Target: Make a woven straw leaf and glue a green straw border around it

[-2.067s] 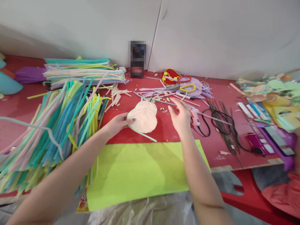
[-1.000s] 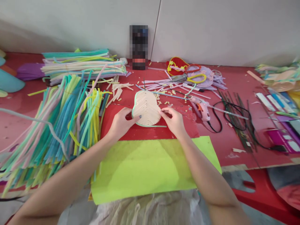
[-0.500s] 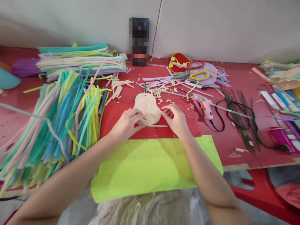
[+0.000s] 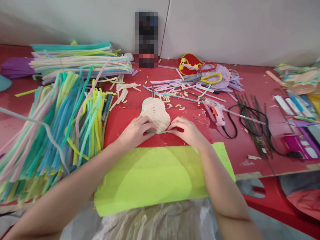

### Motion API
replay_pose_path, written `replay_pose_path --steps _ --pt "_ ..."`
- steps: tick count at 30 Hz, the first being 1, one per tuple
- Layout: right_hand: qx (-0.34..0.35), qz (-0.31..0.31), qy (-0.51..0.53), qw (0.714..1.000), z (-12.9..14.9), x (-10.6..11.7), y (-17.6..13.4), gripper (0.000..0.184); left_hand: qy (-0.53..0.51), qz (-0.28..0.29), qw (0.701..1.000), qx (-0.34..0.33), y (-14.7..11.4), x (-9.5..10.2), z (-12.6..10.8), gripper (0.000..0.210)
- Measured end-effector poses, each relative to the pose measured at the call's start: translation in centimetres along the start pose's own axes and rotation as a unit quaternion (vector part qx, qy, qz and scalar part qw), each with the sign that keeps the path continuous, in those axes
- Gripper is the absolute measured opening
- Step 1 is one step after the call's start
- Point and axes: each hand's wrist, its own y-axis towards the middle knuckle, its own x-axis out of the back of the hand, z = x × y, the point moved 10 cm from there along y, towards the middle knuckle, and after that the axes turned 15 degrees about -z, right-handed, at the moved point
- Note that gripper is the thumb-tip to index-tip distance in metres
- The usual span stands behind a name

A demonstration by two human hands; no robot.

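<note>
A cream leaf-shaped piece [image 4: 155, 111] made of rows of pipe cleaners lies on the red sheet, with a dark stem at its far end. A mint green pipe cleaner [image 4: 163, 132] runs along its left and near edges. My left hand [image 4: 137, 130] is closed at the lower left edge, fingertips on the leaf and thumb beneath, pinching the edge with the green strand. At the lower right, my right hand [image 4: 186, 132] pinches the green pipe cleaner between thumb and fingers, close against the leaf. The strand's tip is hidden by these fingers.
Bundles of coloured pipe cleaners [image 4: 57, 123] crowd the left. Scissors [image 4: 211, 78] and lilac strips lie behind the leaf. A pink glue gun [image 4: 217, 112] with a black cord sits at right, beside dark thin stems [image 4: 255, 130]. A yellow-green sheet [image 4: 155, 180] covers the near edge.
My right hand has moved down from the leaf's right edge to the green pipe cleaner. The strand's free end, earlier sticking out rightward, is now in those fingers. The view has shifted slightly.
</note>
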Motion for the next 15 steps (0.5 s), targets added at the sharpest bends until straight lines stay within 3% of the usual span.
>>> replay_pose_path --steps 15 --pt "0.01 -0.056 0.021 0.998 -1.2 0.1 0.4 0.012 -0.024 0.001 0.999 0.026 0.3 -0.2 0.7 0.012"
